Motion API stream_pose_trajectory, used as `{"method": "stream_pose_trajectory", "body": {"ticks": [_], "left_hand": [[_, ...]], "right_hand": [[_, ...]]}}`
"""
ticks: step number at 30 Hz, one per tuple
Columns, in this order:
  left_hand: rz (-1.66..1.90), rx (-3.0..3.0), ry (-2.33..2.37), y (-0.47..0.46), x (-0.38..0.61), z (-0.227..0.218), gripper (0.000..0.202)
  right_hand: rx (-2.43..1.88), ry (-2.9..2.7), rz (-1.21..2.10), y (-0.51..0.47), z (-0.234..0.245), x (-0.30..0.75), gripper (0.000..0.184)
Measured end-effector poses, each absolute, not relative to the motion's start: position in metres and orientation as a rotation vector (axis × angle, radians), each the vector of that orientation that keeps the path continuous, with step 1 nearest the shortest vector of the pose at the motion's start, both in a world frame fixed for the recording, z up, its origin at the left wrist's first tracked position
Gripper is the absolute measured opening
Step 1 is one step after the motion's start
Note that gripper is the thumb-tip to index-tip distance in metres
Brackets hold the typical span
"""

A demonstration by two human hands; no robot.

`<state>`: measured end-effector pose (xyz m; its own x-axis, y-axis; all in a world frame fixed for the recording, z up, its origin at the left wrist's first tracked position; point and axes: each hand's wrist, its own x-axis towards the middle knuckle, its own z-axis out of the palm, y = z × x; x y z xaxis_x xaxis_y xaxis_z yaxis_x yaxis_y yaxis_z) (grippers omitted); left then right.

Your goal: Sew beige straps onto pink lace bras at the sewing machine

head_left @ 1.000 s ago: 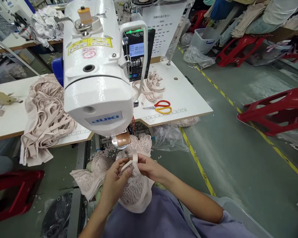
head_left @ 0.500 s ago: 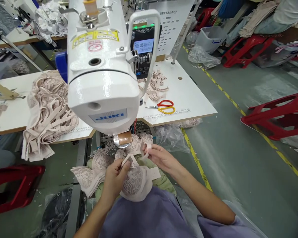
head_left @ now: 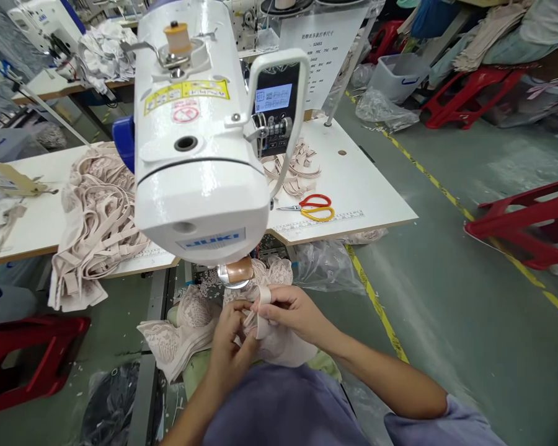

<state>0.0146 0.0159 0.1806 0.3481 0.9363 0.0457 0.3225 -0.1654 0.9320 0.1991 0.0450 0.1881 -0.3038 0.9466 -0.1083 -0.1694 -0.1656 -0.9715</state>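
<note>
In front of the sewing machine (head_left: pixel 204 204), both my hands are close together over a beige lace bra (head_left: pixel 286 347). My left hand (head_left: pixel 235 337) pinches the top of the bra, where a strap end meets the cup. Between finger and thumb, my right hand (head_left: pixel 295 313) grips a looped beige strap (head_left: pixel 264 296), held against the left fingertips. The exact joint between them is hidden by my fingers. More lace bra cups (head_left: pixel 193 316) lie to the left and behind, under the machine's head, on a green cloth (head_left: pixel 198 368).
Scissors (head_left: pixel 314 207) with red and yellow handles lie on the white table (head_left: pixel 367 186), by a printed ruler and strap pieces (head_left: pixel 297 170). A heap of beige straps (head_left: pixel 105 217) hangs over the left table's edge. Red stools (head_left: pixel 530 220) stand on both sides.
My right hand has moved left and down with the strap, bringing it to my left hand. The view has shifted slightly, so the machine sits lower and further right.
</note>
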Motion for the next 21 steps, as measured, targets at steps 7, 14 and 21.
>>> {"method": "stream_pose_trajectory", "body": {"ticks": [7,14,21], "left_hand": [[1.021,2.072,1.153,0.028,0.008,0.177,0.037],[0.748,1.801,1.36,0.068,0.001,0.221,0.032],[0.635,1.674,1.376,0.069,0.002,0.235,0.037]], "right_hand": [[-1.016,-1.034,1.882,0.085,0.197,0.212,0.037],[-1.096,-1.206,1.587,0.133,0.202,0.217,0.026],[-1.177,-1.447,1.193,0.161,0.208,0.199,0.011]]}}
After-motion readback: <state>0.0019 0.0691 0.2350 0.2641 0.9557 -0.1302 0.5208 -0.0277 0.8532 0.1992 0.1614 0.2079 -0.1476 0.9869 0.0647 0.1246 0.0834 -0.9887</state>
